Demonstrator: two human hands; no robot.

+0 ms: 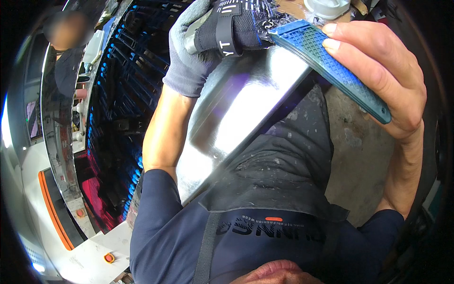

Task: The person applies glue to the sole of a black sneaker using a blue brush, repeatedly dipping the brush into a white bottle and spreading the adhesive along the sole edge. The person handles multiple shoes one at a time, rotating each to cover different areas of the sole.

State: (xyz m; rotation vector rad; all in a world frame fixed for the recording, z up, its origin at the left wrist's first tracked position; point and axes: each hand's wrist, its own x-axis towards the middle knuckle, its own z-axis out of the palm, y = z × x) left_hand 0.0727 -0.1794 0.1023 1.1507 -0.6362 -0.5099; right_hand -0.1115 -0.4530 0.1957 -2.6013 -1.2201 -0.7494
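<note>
My left hand (187,68), in a grey knit glove, is closed around one end of a black mesh shoe upper (210,37) with a dark strap across it. A metallic edge shows by the glove's fingers. My bare right hand (390,71) grips a blue-green tool (338,66) with a diamond-textured face and a hole at its near end. The tool slants, its far end against or just over the shoe's right side. Whether bristles sit under it is hidden. Below both hands lies a shiny bent metal sheet (246,106).
Left of me runs a rack of dark rods with blue tips (127,71). A red push button (109,258) is on the white surface at lower left. Another person (66,71) stands at the far left. A white round container (327,8) sits at the top right.
</note>
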